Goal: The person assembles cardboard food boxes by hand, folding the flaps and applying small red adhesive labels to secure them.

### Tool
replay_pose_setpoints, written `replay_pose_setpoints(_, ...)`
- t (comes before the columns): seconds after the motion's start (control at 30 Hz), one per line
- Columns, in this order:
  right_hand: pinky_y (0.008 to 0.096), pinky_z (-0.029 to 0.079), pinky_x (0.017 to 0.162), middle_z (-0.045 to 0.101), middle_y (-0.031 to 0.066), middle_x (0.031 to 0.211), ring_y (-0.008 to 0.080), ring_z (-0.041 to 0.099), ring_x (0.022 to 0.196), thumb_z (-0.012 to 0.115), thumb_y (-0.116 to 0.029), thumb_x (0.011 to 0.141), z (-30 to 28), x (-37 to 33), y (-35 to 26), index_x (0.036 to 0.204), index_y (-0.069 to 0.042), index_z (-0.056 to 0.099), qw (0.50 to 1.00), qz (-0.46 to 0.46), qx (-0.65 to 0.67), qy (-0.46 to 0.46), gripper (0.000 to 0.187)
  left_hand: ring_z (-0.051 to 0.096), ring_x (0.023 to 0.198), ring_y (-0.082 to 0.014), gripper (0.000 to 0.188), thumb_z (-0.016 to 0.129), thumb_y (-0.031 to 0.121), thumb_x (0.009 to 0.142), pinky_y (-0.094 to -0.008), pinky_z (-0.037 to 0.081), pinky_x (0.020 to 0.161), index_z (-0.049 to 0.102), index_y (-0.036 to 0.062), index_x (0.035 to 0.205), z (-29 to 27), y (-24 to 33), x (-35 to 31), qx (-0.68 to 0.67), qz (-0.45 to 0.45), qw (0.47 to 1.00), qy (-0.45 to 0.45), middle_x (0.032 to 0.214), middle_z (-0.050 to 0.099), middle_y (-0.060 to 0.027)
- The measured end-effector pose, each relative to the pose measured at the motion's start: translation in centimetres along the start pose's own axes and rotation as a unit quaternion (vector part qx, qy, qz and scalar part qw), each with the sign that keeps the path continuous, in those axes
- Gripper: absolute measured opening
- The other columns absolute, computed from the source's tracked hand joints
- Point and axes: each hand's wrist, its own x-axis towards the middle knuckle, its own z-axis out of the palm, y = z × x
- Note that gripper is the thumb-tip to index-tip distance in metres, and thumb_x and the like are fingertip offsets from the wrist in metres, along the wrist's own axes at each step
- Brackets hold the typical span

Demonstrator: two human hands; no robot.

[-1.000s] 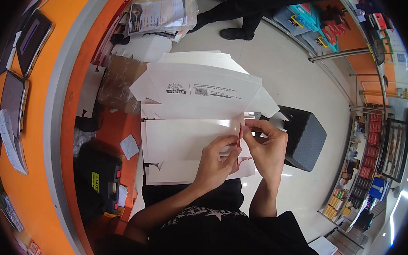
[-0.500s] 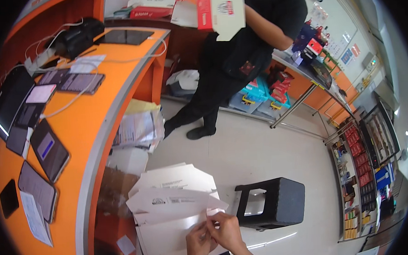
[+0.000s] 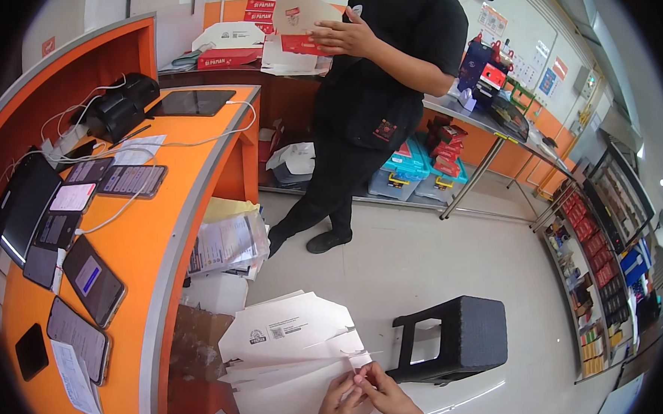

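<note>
A large unfolded cardboard box [image 3: 281,393], its inner side plain white, lies low in front of me. Its far panel [image 3: 289,325] stands up, with small dark print on it. At the box's right side my right hand [image 3: 387,394] pinches a small folded flap between thumb and fingers. Close against it, my left hand [image 3: 339,403] has its fingers curled at the same edge; its fingertips meet those of the right. More white card edges show behind the raised panel.
An orange counter [image 3: 149,239] with several phones and a tablet [image 3: 192,102] runs along my left. To the right stands a black stool [image 3: 469,335]. Across the floor, a person in black [image 3: 384,69] handles a red and white box [image 3: 303,25]. Shelves [image 3: 586,268] line the far right.
The view has tilted up. My hands have shifted slightly right along the box's edge, and the far panel's print faces me more. The other person's box has tipped and moved left.
</note>
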Motion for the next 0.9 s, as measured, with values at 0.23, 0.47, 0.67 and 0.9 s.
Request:
replay_pose_setpoints(0.23,0.0304,0.039,0.095,0.058,0.012,0.112,0.0181,0.053,0.105,0.032,-0.035,0.104,-6.6,1.1,-0.1,0.122,-0.001,0.05,0.956,0.003,-0.055,0.289,0.043,0.054,0.116,-0.0274,0.032,0.053,0.009,0.097,-0.0342,0.045,0.099,0.055,-0.0061,0.125,3.3,4.8,-2.2,0.235,0.271,0.921,-0.152,0.127,0.055,-0.0171)
replay_pose_setpoints(0.47,0.0284,0.049,0.083,0.065,0.0073,0.108,0.0147,0.061,0.095,0.045,-0.044,0.1,-29.0,1.8,17.2,0.124,0.001,0.056,0.886,0.022,0.153,0.438,0.053,0.065,0.092,-0.0299,0.033,0.053,0.02,0.093,-0.0362,0.054,0.081,0.066,-0.0098,0.1,0.9,7.3,-3.0,0.307,0.289,0.903,-0.079,0.098,0.066,-0.0213)
replay_pose_setpoints(0.67,0.0357,0.05,0.078,0.067,0.0124,0.095,0.0237,0.064,0.082,0.047,-0.045,0.097,-38.6,-5.3,25.9,0.117,0.0,0.061,0.79,0.216,-0.05,0.571,0.051,0.062,0.096,-0.0255,0.034,0.048,0.023,0.099,-0.0397,0.055,0.083,0.06,-0.0077,0.105,-5.2,6.0,-2.5,0.269,0.238,0.933,0.023,0.103,0.061,-0.0184)
replay_pose_setpoints(0.9,0.0435,0.048,0.085,0.067,0.0237,0.099,0.0405,0.063,0.098,0.049,-0.05,0.093,-38.6,-4.7,26.5,0.117,-0.001,0.063,0.776,0.245,-0.297,0.5,0.057,0.064,0.088,-0.0297,0.032,0.052,0.018,0.099,-0.0417,0.057,0.079,0.06,-0.01,0.111,-6.8,7.0,-1.8,0.235,0.26,0.929,0.119,0.101,0.064,-0.0207)
